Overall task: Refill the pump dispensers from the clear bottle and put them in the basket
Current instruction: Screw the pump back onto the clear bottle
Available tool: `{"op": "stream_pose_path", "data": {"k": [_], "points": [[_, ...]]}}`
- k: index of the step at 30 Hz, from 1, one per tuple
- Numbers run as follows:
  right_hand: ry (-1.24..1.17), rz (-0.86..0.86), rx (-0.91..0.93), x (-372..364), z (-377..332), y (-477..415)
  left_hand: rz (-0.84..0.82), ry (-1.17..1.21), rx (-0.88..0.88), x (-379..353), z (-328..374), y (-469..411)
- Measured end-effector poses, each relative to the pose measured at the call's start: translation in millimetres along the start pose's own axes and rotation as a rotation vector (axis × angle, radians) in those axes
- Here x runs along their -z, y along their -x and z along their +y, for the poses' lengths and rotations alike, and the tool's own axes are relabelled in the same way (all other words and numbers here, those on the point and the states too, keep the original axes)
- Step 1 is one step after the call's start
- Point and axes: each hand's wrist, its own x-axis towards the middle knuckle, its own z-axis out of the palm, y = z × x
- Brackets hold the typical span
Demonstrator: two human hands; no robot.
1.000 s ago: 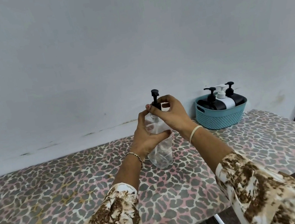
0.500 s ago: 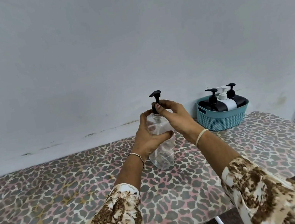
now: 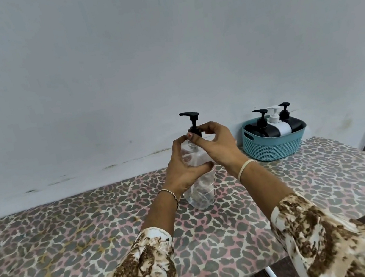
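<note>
A: Nearest first: patterned sleeves (image 3: 141, 275) low in frame, both arms reaching out over the leopard-print surface (image 3: 68, 242). Hands?
B: Left hand (image 3: 181, 164) wraps the body of the clear bottle (image 3: 202, 195), fingers curled round it to steady it. Bottle stands upright on the surface, mid-frame.
A: Right?
B: Right hand (image 3: 217, 143) comes in over the top, fingertips pinching the black collar at the neck, just under the pump (image 3: 191, 117).
A: Change from a second ago?
B: Pump head has turned. A second ago the spout was end-on to the camera, half a second ago partway round, now it sticks out to the left. Bottle hasn't shifted on the surface. So the right hand is twisting the collar.
A: On or off?
B: Can't tell direction. My guess is closing it up, because the far side looks finished.
A: Meaning?
B: Teal basket (image 3: 272, 147) at the back right of the surface, well apart from the bottle, already holds three dispensers (image 3: 280, 128): two black, one white between them, pumps up.
A: So refilling looks done?
B: Likely, near the end. Liquid level in the clear bottle is too hard to read. Behind everything, plain wall (image 3: 137, 49).
</note>
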Motion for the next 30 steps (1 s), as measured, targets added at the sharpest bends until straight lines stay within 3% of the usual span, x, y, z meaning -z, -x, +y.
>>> {"op": "stream_pose_path", "data": {"k": [3,8,15,22,30], "points": [[0.028,0.054,-0.009,-2.4,-1.3,-0.7,0.013,0.010,-0.009,0.7,0.7,0.9],[-0.067,-0.126,-0.005,0.9,2.1,2.5,-0.008,-0.006,0.006,0.6,4.0,1.9],[0.286,0.124,0.038,-6.1,-1.0,0.8,0.026,-0.002,0.006,-1.7,3.6,1.7],[0.143,0.242,0.025,-13.1,12.0,-9.2,0.024,-0.051,0.000,-5.4,3.8,-10.3],[0.171,0.359,0.024,4.0,32.1,-56.4,-0.004,-0.022,-0.014,-39.7,0.5,-61.6]]}}
